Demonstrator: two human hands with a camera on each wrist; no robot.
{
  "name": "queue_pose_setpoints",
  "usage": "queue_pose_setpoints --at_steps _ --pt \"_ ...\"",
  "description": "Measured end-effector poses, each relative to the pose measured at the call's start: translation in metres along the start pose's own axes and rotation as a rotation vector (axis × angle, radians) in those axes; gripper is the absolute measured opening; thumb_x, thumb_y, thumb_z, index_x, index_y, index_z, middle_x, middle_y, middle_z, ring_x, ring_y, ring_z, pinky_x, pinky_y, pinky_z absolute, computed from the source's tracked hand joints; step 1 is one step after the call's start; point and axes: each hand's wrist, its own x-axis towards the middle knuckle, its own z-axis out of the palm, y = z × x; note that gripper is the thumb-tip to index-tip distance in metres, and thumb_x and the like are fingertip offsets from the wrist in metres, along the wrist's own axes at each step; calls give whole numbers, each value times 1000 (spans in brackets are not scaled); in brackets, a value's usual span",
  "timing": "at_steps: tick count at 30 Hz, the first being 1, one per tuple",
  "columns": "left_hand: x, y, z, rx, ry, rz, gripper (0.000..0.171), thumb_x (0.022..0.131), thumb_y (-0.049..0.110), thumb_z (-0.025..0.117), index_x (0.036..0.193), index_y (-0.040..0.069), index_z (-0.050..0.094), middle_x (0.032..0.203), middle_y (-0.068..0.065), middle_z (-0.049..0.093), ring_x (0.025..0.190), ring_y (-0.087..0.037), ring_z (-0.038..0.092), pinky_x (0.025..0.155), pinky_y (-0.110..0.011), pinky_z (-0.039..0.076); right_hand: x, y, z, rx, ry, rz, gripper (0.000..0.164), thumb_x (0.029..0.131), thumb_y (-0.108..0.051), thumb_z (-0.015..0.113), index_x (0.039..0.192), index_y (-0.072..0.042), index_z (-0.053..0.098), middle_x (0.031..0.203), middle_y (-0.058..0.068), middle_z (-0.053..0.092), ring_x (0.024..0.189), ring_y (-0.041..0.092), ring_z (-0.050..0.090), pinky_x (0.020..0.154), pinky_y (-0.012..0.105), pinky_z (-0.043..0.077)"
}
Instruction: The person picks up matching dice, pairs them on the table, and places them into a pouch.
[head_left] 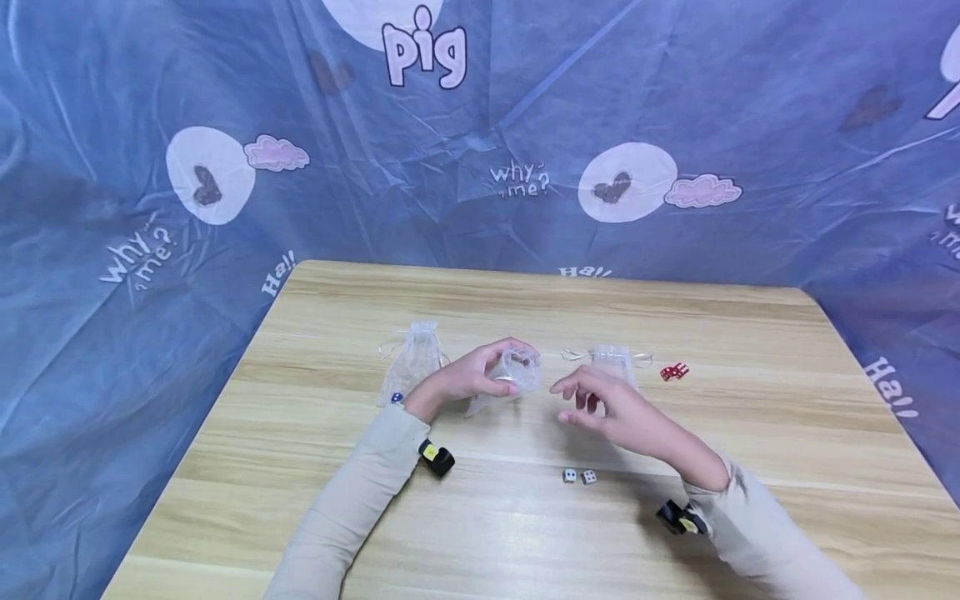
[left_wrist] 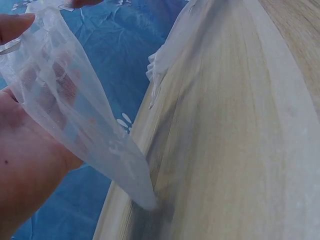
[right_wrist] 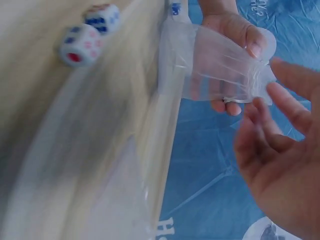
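My left hand (head_left: 487, 371) grips a sheer white drawstring pouch (left_wrist: 85, 110) near its gathered top, thumb on one side and fingers on the other. The pouch's mouth is spread, and its body hangs down toward the table. My right hand (head_left: 611, 408) is just right of it, fingers loosely bent and apart from the pouch; nothing shows between them in the right wrist view. Two white dice (right_wrist: 82, 45) with coloured pips lie on the table, nearer the body than the hands.
Left of the left hand lies another sheer pouch (head_left: 416, 354), with a blue die (head_left: 397, 398) at its lower end. A third pouch (head_left: 611, 357) lies behind the right hand, partly hidden. Red dice (head_left: 674, 372) sit farther right on the wooden table (head_left: 480, 533).
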Motion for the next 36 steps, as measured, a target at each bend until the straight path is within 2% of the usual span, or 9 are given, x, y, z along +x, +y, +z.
queue_pose_setpoints --at_steps 4,7,11,15,18,23,27,31,36 --pt "0 -2 0 -5 1 24 63 80 4 63 137 -7 38 120 -25 53 94 -9 57 86 -25 50 -21 7 0 37 -124 32 37 85 -23 71 116 -5 61 94 5 63 81 2 55 70 22 52" --pt "1 -2 -1 -7 6 39 63 79 5 62 135 -8 38 117 -20 55 93 -9 57 84 -25 50 -36 12 2 54 -199 43 39 86 -25 70 116 -3 60 95 4 63 84 7 57 72 23 52" --pt "0 -2 0 -11 10 49 62 79 6 62 135 -8 38 114 -10 56 92 -10 55 82 -25 49 -50 19 6 80 -250 82 38 86 -28 70 115 -6 60 98 3 61 86 10 56 73 22 51" --pt "-1 -2 0 -12 13 56 62 79 6 62 135 -7 38 113 -5 56 92 -11 55 81 -25 49 -57 25 12 102 -256 84 33 87 -27 70 112 -8 60 94 0 58 81 5 53 68 21 49" --pt "-1 -2 -1 -16 12 56 62 79 7 62 135 -7 38 113 -6 57 92 -11 55 81 -25 49 -59 29 18 100 -256 59 31 86 -23 71 112 -8 61 89 -3 57 77 2 51 65 20 48" --pt "0 -3 -1 -17 7 60 66 79 11 63 136 -8 36 112 -13 56 90 -10 56 80 -24 50 -60 32 23 78 -251 46 31 85 -22 72 111 -8 61 84 -5 55 73 1 49 63 19 47" --pt "1 -3 0 -24 3 59 67 78 12 63 136 -9 35 112 -10 56 90 -9 56 80 -23 49 -62 35 26 64 -238 55 29 85 -22 73 109 -9 62 82 -8 53 72 -1 47 62 18 46" --pt "3 -4 0 -23 5 59 66 79 8 63 136 -9 36 115 -7 56 93 -9 56 83 -23 49 -63 38 28 57 -229 71 20 85 -19 72 102 -13 64 83 -11 54 73 -4 47 63 17 46" --pt "3 -5 0 -21 9 63 67 79 10 65 136 -9 37 115 -5 56 93 -9 56 83 -23 49 -59 35 22 89 -221 71 13 86 -13 69 99 -14 64 90 -7 61 78 -4 51 67 18 49"
